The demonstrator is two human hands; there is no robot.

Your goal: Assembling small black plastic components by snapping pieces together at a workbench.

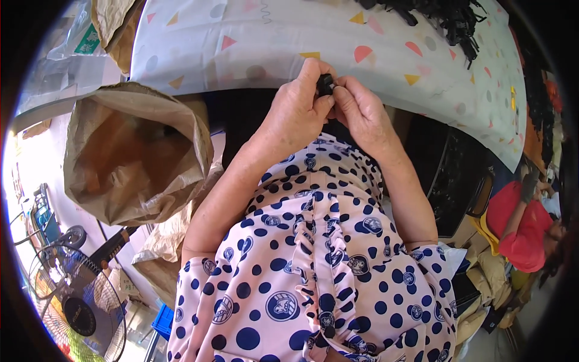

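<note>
Near fisheye view from the head, downward onto the hands [295,110]

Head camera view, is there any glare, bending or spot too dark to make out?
Head view: glare washes out the left edge; the near edge of the patterned tablecloth bows; the small black part between left hand and right hand is too dark for fine detail.

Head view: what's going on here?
A person's left hand and right hand pinch a small black piece between them, near the edge of a white cloth printed with coloured shapes. A tangled heap of black pieces lies on the cloth, farther off to the right. A wide-mouthed brown paper-like sack stands open on the left.
</note>
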